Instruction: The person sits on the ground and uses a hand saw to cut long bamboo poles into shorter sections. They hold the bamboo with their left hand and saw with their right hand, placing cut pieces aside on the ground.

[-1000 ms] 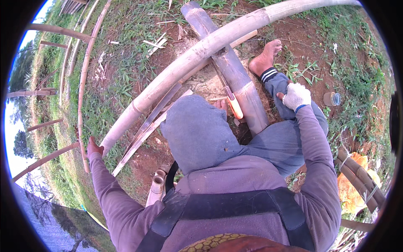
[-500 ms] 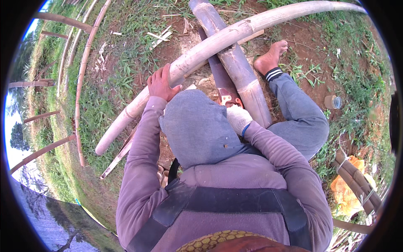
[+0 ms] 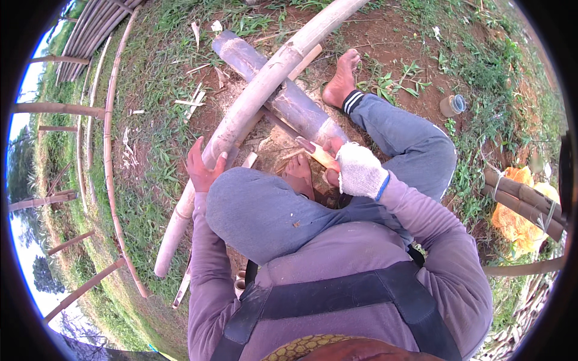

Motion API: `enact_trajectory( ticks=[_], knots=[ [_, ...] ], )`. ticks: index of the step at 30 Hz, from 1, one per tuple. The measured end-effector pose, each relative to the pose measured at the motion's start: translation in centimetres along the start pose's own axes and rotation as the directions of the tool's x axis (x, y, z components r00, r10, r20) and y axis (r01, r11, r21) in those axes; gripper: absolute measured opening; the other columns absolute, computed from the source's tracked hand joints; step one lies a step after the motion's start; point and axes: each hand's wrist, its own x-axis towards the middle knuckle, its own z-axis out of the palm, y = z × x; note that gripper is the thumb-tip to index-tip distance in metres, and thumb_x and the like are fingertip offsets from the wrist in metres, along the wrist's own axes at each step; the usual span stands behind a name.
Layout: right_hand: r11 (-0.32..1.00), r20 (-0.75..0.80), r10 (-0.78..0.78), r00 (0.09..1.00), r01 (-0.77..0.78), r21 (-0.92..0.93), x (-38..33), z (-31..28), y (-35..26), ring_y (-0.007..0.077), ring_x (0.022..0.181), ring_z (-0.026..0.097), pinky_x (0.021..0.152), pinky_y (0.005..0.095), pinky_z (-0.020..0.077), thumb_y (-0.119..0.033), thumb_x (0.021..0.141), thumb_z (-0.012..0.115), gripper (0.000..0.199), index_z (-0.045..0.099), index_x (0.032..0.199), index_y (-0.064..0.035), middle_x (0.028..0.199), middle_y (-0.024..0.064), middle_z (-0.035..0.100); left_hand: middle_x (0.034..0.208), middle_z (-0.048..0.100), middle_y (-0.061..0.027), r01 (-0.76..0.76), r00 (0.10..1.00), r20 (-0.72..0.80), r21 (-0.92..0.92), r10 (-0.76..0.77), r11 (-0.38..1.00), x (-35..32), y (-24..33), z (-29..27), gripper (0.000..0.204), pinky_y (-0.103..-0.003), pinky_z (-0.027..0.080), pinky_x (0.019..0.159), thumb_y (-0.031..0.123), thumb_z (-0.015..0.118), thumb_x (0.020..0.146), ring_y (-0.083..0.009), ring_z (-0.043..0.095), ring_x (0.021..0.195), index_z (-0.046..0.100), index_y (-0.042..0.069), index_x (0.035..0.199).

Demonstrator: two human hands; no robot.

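A long pale bamboo pole [image 3: 253, 96] lies slantwise across a thicker, greyish bamboo length [image 3: 307, 114]. My bare left hand [image 3: 205, 167] grips the pole near my raised knee, thumb on one side and fingers on the other. In a white knitted glove, my right hand [image 3: 363, 171] is closed round the orange handle of a handsaw [image 3: 323, 157]. The saw's dark blade points away from me to the far left, seen nearly edge-on, and passes beneath the pale pole. Its far end is hidden there.
My bare foot [image 3: 342, 78] rests on the soil beside the grey bamboo. A glass jar [image 3: 453, 105] stands at the right. Tied bamboo pieces [image 3: 524, 201] lie by an orange net sack [image 3: 518, 222]. A bamboo fence [image 3: 111, 120] runs along the left; split slivers [image 3: 194, 102] litter the grass.
My view has shifted, so the bamboo sits lower and further left. My right hand has drawn back to the right with the saw, whose blade now appears narrower. My left hand stays on the pole.
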Motion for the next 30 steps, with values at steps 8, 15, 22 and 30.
enact_trajectory(
  ticks=[8,15,22,30],
  knots=[
    [0.99,0.168,-0.134,0.977,0.137,-0.011,-0.9,4.6,-1.7,0.0455,0.082,0.071,0.076,0.0554,0.0558,-0.035,0.084,0.077,0.041,0.072,0.107,-0.0014,0.083,0.0267,0.07,0.153,0.056,-0.0246,0.662,0.746,0.658,-0.72,-0.1,0.208,-3.3,7.2,-4.1,0.101,-0.047,0.045,0.118,0.071,0.061,0.096,-0.0334,0.058,0.138,0.042,-0.008,0.156],
    [0.735,0.115,-0.046,0.992,-0.044,0.677,-6.5,-4.5,0.6,0.0259,0.108,0.066,0.096,0.0374,0.05,-0.023,0.083,0.07,0.049,0.064,0.129,-0.0086,0.117,0.0136,0.07,0.148,0.059,-0.0257,0.61,0.789,0.614,-0.787,-0.021,-0.09,-5.2,10.5,-4.6,0.101,-0.047,0.048,0.116,0.071,0.065,0.092,-0.0341,0.061,0.134,0.045,-0.007,0.154],
    [0.546,-0.132,0.13,0.983,0.04,0.837,-13.6,-21.3,3.3,0.0157,0.099,0.066,0.082,0.0287,0.0526,-0.022,0.085,0.067,0.046,0.065,0.128,-0.0028,0.116,0.0133,0.069,0.145,0.061,-0.0271,0.468,0.853,0.516,-0.821,0.076,0.326,-2.5,12.8,-7.9,0.106,-0.046,0.045,0.116,0.071,0.069,0.084,-0.0348,0.062,0.132,0.049,-0.009,0.151],
    [0.904,-0.747,0.085,0.66,-0.366,-0.22,-6.7,-19.7,12.5,0.039,0.08,0.067,0.079,0.0471,0.0557,-0.016,0.083,0.069,0.044,0.066,0.127,-0.0143,0.087,0.0166,0.07,0.136,0.067,-0.0249,0.329,0.765,0.58,-0.726,0.281,0.603,2.0,16.9,-10.0,0.087,-0.045,0.043,0.116,0.056,0.075,0.076,-0.0353,0.063,0.13,0.065,-0.007,0.135]
  ],
)
